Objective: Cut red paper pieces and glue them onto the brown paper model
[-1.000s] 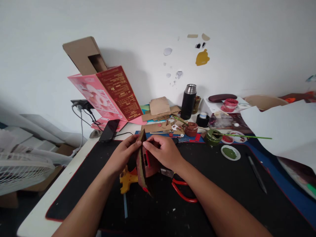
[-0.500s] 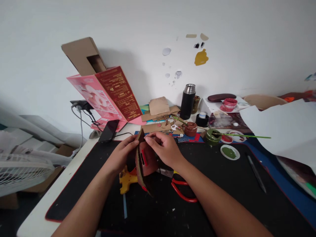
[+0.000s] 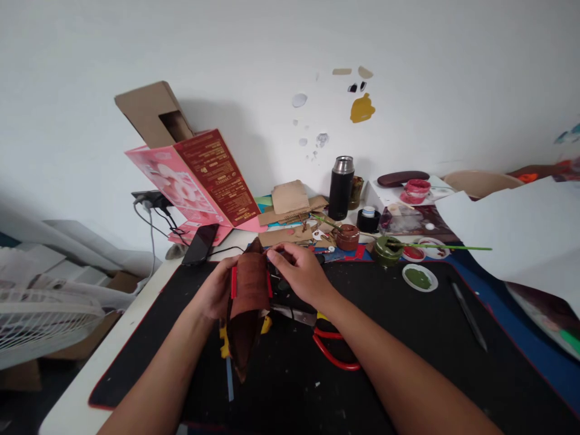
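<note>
Observed first, as largest, a white desk (image 3: pixel 81 393), overlaid by a black mat (image 3: pixel 290 393). Noted at the back left a pink and red carton (image 3: pixel 217 178), leaning. Found above the mat, between both hands, a brown form (image 3: pixel 252 284), pointed at the ends, with a curved band across the top; cannot tell of contact with the mat. Recorded left hand (image 3: pixel 215 290) closed on the left edge of the form, gripping it; right hand (image 3: pixel 296 272) with thumb and fingers bent at the upper right edge. Cannot tell of anything pinched there. Judged possible: buckling of the curved band, from too hard a squeeze. Found just right of the form red-handled scissors (image 3: pixel 306 317), blades directed toward it, handles beside the right forearm (image 3: pixel 385 362); judged possible: scratching or snagging, from a low turn of the work. Noted a yellow tool (image 3: pixel 225 347), partly hidden behind the form; judged a burn risk if hot, heat not discernible. Noted farther right a green jar (image 3: pixel 387 252), with a brush (image 3: pixel 453 247) projecting from it; judged liable to tip from a careless sweep. Noted nearby a dish (image 3: pixel 421 290) of green paint, exposed to smearing from the same cause. Noted last, as smallest, red strips (image 3: pixel 234 282) along both sides of the band; judged liable to loosen from rubbing fingers
</note>
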`<state>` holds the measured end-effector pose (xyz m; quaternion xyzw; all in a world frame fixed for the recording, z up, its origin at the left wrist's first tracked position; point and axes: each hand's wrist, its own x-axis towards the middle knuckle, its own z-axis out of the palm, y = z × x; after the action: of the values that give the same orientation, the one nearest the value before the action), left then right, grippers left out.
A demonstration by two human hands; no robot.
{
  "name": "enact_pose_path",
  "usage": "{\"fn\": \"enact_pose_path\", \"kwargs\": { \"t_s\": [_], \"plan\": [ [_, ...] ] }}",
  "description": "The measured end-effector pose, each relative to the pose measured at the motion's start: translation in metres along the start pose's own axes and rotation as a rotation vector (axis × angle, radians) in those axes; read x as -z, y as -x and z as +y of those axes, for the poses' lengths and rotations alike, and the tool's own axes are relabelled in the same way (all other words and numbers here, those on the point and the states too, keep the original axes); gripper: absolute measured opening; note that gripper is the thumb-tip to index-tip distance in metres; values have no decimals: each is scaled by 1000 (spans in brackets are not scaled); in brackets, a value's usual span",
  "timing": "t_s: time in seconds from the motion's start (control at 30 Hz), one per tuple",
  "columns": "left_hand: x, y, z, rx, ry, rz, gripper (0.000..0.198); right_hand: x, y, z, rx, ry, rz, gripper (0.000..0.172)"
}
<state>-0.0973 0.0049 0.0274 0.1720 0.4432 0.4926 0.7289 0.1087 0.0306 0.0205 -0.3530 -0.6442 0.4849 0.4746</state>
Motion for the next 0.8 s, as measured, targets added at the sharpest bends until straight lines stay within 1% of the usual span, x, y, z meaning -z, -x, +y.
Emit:
{"fn": "enact_pose_path", "kwargs": {
  "t_s": [0.13, 0.27, 0.37, 0.43, 0.57, 0.73, 0.8],
  "plan": [
    [3, -2, -1, 6, -59, -26, 25, -3, 0, 3, -6, -33, -23, 30],
    [3, -2, -1, -25, -176, 1, 29, -4, -1, 6, -27, -34, -34, 30],
    [3, -1, 0, -41, -239, -1, 35, -3, -1, 6, -27, -25, -28, 31],
    [3, -1, 0, -46, -246, 7, 36, -3, -1, 6, -31, -14, -29, 31],
    [4, -2, 0, -56, -225, 34, 34, -3, -1, 8, -39, -18, -40, 31],
    [4, -1, 1, -67, -268, -44, 36, -3, -1, 9, -30, -56, -40, 32],
    [2, -1, 2, -86, -257, -52, 36, -3, -2, 9, -26, -75, -34, 31]
  ]
}}
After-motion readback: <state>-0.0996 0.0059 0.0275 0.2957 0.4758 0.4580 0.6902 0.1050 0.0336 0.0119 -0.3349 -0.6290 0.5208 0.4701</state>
